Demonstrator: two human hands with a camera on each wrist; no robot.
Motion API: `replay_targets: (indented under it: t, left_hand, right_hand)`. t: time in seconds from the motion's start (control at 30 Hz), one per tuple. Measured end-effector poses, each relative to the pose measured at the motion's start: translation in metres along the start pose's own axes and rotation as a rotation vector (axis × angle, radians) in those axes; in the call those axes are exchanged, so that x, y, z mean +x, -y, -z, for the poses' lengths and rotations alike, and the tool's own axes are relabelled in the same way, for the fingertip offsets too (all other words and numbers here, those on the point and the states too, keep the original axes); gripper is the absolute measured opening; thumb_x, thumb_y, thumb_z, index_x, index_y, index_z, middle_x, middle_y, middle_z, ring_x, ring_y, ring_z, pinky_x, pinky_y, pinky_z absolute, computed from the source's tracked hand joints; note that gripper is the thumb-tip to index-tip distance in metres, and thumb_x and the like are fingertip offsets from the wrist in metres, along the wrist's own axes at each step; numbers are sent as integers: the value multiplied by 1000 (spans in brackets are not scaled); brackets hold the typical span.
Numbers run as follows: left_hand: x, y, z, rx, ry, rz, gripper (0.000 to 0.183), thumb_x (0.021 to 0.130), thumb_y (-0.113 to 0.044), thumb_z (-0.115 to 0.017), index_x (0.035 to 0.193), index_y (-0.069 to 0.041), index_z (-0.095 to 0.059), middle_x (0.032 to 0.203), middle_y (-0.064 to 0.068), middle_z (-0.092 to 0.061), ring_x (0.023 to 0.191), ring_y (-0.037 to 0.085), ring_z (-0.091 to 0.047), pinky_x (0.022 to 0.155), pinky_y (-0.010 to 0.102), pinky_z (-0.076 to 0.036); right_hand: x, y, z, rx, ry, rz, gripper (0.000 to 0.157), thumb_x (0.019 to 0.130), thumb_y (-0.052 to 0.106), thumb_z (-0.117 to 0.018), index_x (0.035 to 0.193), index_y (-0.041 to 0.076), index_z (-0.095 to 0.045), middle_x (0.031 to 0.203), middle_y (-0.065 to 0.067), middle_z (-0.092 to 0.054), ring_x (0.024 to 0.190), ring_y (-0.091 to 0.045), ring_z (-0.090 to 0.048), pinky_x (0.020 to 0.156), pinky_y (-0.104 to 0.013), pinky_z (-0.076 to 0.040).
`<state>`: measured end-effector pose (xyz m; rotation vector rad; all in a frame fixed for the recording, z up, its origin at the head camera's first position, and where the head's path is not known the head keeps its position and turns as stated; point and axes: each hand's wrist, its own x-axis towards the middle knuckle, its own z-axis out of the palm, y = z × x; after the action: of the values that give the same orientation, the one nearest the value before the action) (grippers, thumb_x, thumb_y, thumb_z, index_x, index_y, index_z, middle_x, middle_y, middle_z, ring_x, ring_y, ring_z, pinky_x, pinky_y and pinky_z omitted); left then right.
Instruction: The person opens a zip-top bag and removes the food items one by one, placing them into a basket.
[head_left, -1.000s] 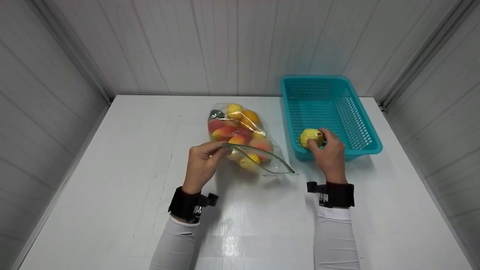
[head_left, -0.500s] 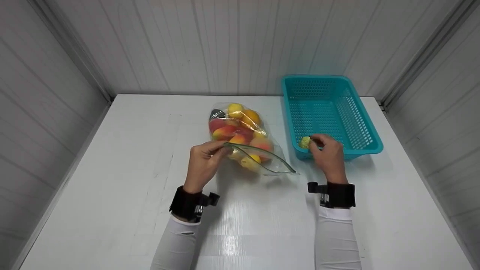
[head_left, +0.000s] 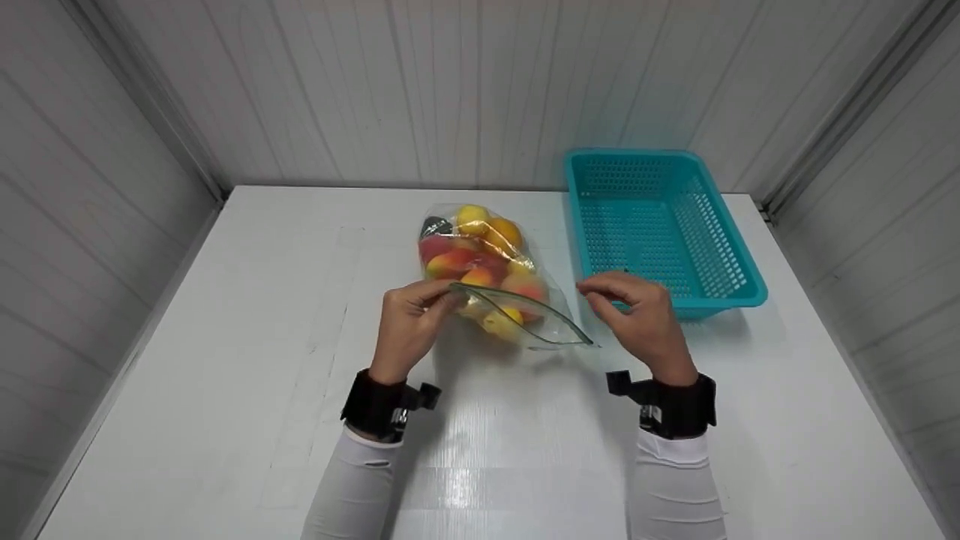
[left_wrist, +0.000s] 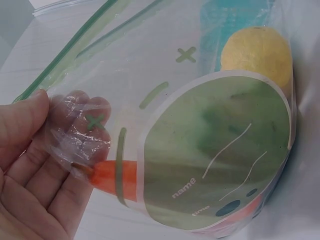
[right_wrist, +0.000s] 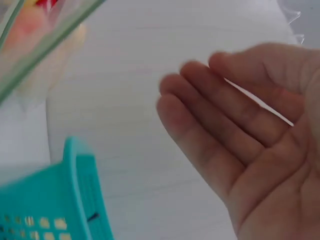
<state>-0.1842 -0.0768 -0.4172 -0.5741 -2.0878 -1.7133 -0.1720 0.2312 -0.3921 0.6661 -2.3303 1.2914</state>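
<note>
My left hand (head_left: 411, 322) pinches the green-edged mouth of a clear zip bag (head_left: 551, 326). In the left wrist view the thumb lies outside the film, with fingers (left_wrist: 70, 120) seen through it. Inside the bag are several fruits: a yellow one (head_left: 472, 220), an orange one (head_left: 502, 236), red-yellow ones (head_left: 450, 264) and a dark one (head_left: 435, 227). My right hand (head_left: 637, 315) holds nothing; it hovers over the near left corner of a teal basket (head_left: 739, 262), thumb and fingers apart. That corner's inside is hidden behind the hand in the head view.
The basket stands at the back right of the white table (head_left: 247, 337), right of the bag. Panelled walls (head_left: 337, 97) close off the back and both sides. Each wrist wears a black strap (head_left: 679, 405) with a small camera.
My right hand has let go of a yellow-green fruit at the basket's near left corner and moved slightly left. That fruit is now out of sight behind the hand. The left hand stays on the bag.
</note>
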Motion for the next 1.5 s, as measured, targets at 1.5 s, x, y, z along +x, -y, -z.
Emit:
replay_targets:
  t: [1.5]
  left_hand:
    - [0,2,-4,12,58,-19,7,92,-4,-76,93,1,-81,87,5,-78,78,18,-72,70,20,-55]
  right_hand:
    - [0,-15,-120,-422,345,60,38,79,2,-86,114,-2,-71,120,-17,-66,119,-39,-56,104,-52,-47]
